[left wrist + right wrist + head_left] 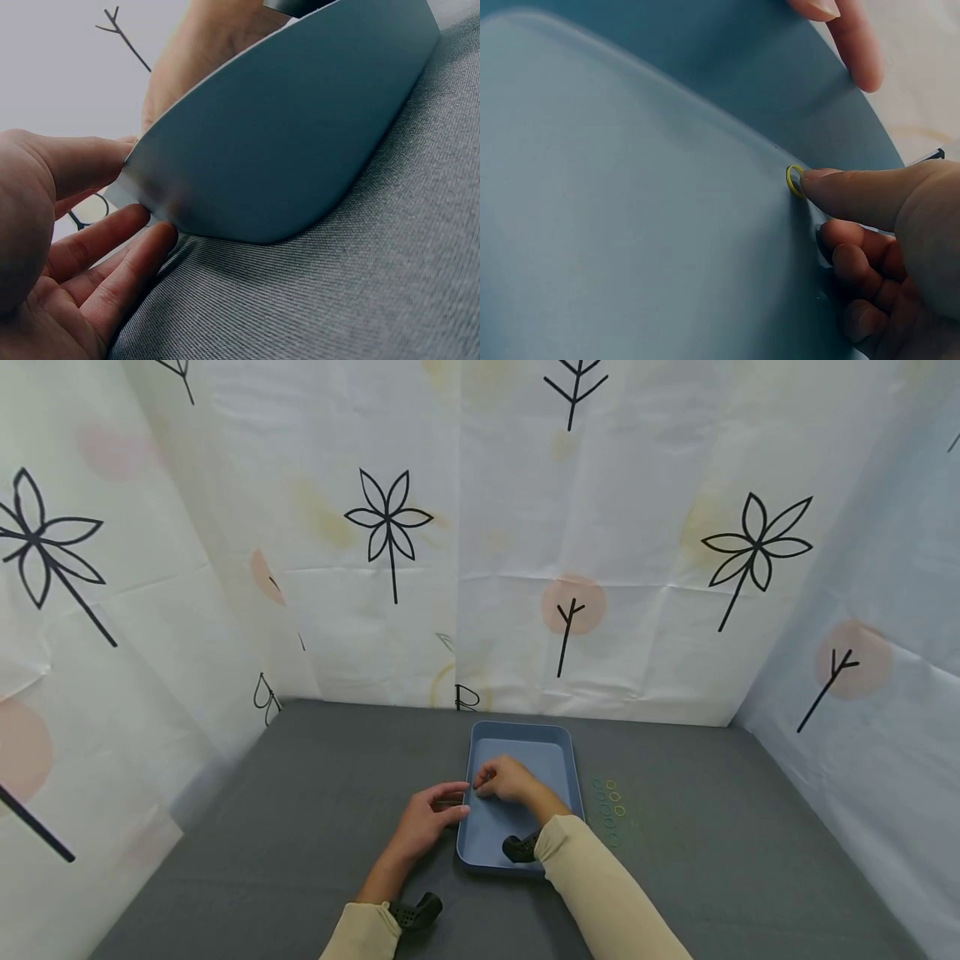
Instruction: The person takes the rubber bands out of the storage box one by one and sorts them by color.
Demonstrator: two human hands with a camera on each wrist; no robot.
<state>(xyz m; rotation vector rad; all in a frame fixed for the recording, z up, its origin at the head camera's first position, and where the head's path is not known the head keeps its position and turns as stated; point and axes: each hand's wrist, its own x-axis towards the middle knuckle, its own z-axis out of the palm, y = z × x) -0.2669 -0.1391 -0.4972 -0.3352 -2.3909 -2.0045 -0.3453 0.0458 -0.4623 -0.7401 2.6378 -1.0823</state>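
A blue rectangular tray [525, 843] lies on the table. My right hand [506, 781] is over its inside, near the left wall, with its fingers curled. In the right wrist view, a small yellow ring [795, 181] stands on edge at the right thumb's tip, pinched there close to the tray's inner corner; the finger behind it is partly hidden. My left hand [427, 822] is at the tray's left side, its fairly straight fingers touching the outer wall [277, 142] and rim.
Right of the tray, several small yellow rings [614, 797] and several green rings [605, 810] lie in columns on the grey table [720, 860]. A white patterned cloth [495, 527] hangs behind the table and along both sides.
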